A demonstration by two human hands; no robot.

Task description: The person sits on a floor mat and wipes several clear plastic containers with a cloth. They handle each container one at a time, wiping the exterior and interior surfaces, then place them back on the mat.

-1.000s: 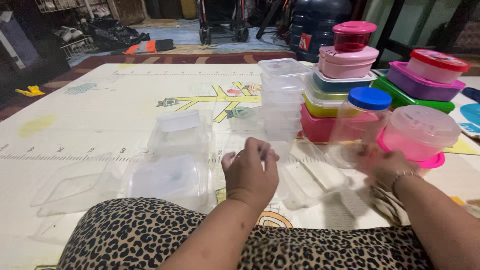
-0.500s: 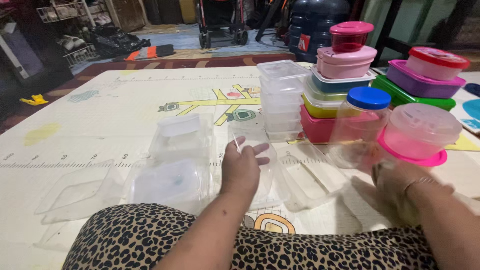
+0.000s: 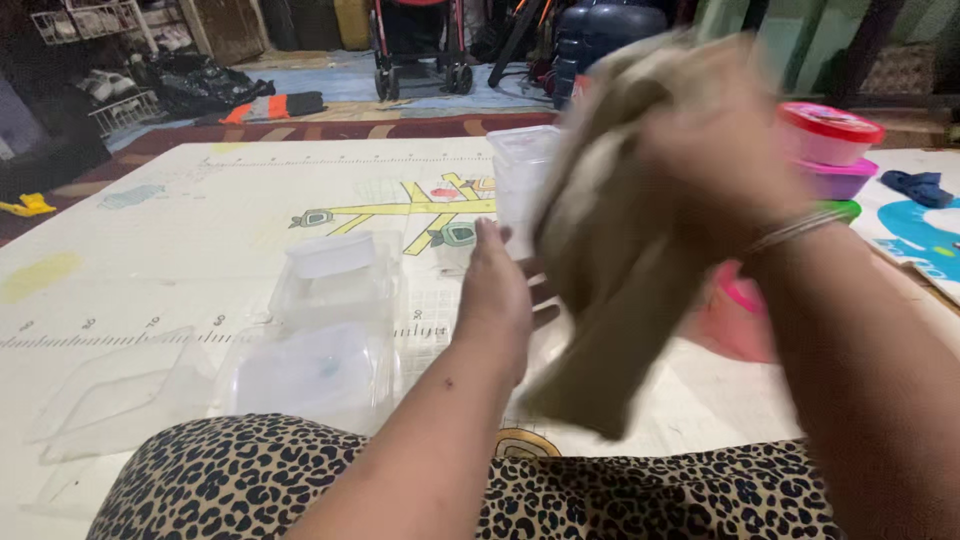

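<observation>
Cluttered room, pale play mat (image 3: 200,220) on floor. Head view: right hand (image 3: 720,150) clamped on a beige cloth (image 3: 610,260), blurred, raised above the clear container (image 3: 505,320) that the left hand (image 3: 495,290) holds, fingers loosely curled around it. Better to steady that container while wiping. Stacked clear tubs (image 3: 520,170) just behind it.

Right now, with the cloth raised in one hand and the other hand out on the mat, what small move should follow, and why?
Probably bring the cloth down to the left hand. The right hand holds it bunched and blurred above the mat, while the left hand reaches toward what seems to be a clear container, mostly hidden behind the cloth.
</observation>
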